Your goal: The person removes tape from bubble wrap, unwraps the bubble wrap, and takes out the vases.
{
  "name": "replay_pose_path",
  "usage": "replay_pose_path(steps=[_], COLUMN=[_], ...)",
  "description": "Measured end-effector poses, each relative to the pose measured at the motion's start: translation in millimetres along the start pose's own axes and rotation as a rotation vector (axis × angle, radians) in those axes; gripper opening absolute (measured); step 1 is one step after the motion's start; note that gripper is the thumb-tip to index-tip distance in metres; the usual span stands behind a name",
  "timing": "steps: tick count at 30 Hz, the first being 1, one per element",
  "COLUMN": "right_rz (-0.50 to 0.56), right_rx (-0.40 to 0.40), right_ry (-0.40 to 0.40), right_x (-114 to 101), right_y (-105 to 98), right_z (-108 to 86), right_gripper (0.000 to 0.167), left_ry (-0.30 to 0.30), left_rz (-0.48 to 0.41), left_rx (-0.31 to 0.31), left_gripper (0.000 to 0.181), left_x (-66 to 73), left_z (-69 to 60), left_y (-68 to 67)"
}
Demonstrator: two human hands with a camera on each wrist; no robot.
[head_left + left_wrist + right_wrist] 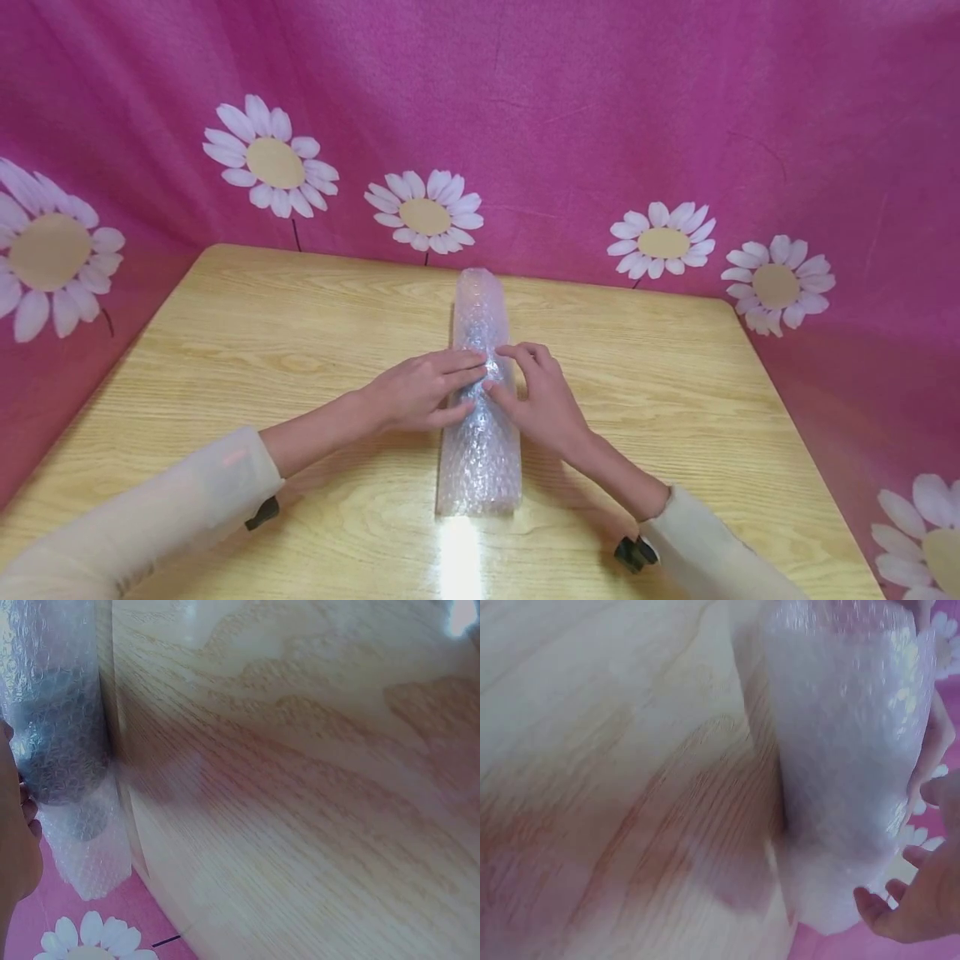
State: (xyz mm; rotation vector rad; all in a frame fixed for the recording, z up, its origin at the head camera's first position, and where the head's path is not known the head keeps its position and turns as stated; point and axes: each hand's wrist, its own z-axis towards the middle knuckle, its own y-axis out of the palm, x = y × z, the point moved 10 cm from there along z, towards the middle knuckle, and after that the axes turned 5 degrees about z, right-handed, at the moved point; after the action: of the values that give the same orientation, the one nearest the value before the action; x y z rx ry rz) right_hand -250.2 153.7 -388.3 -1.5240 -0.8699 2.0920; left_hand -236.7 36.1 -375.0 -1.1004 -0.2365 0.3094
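A long roll of bubble wrap [480, 467] lies on the wooden table, pointing away from the person. My left hand [423, 390] rests on its left side near the middle, fingers extended across the top. From the right, my right hand [546, 404] touches the top with thumb and fingertips, its fingers bent loosely. In the left wrist view a dark object shows through the bubble wrap [64, 742], too veiled to identify. The right wrist view has the bubble wrap [847, 750] standing beside the right hand [922, 892].
The wooden table [300, 317] has its far edge against a pink cloth [540, 125] printed with white daisies, which also hangs along both sides. Light glares on the table just in front of the roll. A dark strap piece shows under each sleeve.
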Motion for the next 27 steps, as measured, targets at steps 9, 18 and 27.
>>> replay_pose_path(steps=[9, 18, 27], right_rz=[-0.233, -0.276, -0.334], right_rx=[-0.131, -0.145, -0.075], right_ry=[-0.140, -0.189, -0.339], right_x=[-25, -31, -48], right_y=[13, 10, 5], right_z=[-13.3, -15.0, -18.9], right_gripper=[0.067, 0.063, 0.037], left_ry=[-0.018, -0.023, -0.033], left_rz=[-0.011, -0.022, -0.017], left_rx=[-0.045, -0.035, -0.037], left_gripper=[0.053, 0.053, 0.052], left_x=[-0.8, -0.3, 0.3], left_z=[-2.2, -1.8, -2.8], left_y=[3.6, 3.2, 3.5])
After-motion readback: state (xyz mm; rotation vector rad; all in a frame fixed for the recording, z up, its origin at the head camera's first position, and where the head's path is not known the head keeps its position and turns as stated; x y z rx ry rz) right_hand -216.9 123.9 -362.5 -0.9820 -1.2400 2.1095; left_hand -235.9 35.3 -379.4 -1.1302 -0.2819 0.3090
